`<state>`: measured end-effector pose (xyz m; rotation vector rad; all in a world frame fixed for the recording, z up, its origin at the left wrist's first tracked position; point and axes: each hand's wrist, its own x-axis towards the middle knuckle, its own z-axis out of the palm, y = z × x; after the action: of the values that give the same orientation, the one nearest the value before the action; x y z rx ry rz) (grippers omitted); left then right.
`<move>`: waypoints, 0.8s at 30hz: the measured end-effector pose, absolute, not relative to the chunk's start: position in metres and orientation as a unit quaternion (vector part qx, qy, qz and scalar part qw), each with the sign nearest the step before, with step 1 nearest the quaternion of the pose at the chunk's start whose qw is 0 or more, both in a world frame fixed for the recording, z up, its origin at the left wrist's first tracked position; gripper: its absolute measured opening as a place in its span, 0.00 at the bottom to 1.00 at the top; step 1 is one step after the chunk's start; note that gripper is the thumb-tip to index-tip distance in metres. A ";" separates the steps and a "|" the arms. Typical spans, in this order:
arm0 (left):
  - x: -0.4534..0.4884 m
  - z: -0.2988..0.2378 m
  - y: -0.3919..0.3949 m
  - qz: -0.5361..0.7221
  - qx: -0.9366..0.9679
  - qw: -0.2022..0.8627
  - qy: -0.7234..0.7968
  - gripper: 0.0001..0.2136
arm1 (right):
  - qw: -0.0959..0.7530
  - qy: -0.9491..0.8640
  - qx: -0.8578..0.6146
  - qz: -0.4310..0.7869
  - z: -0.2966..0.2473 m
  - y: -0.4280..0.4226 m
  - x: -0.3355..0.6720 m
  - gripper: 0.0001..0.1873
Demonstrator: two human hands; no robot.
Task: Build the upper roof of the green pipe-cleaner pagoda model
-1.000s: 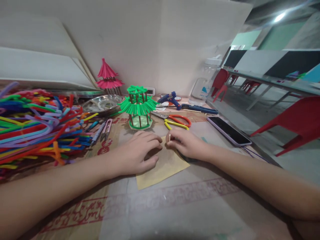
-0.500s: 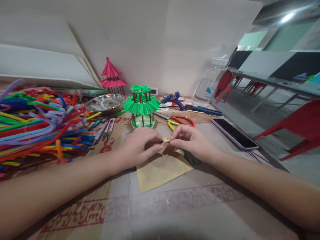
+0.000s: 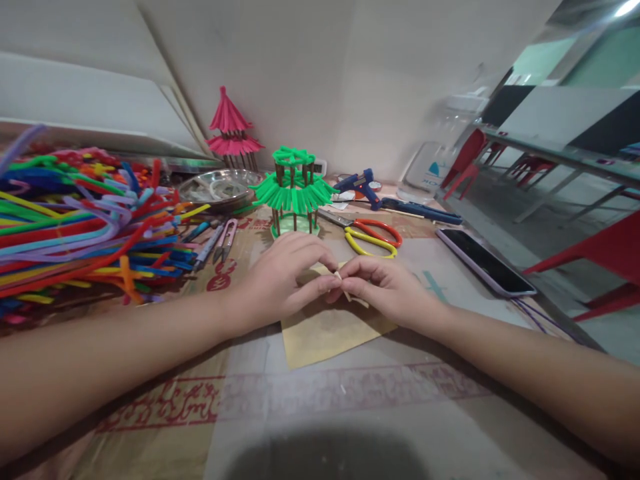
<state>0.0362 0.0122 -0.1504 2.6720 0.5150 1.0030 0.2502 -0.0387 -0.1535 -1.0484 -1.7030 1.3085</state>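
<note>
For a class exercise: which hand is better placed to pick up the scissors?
Probably the right hand: it is nearer the scissors, on their handle side, than the left hand.

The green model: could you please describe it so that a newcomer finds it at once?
Begin at the pale wall behind the table. Just beyond the left hand stands the green model on brown posts. Unlike its pink neighbour, it does not rise to a point.
</note>
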 end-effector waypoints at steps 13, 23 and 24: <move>0.035 -0.146 0.011 0.380 0.890 0.136 0.211 0.05 | 0.467 -0.641 -0.431 0.431 -0.153 -0.037 0.253 0.09; 0.038 -0.149 0.016 0.301 0.929 0.119 0.182 0.09 | 0.466 -0.592 -0.392 0.528 -0.150 -0.033 0.254 0.10; 0.038 -0.148 0.016 0.297 0.931 0.117 0.178 0.09 | 0.462 -0.592 -0.389 0.534 -0.150 -0.033 0.254 0.10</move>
<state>0.0384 0.0157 -0.1483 2.7245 0.5201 0.8683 0.2542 -0.0329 -0.1502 -0.9562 -1.4557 1.3122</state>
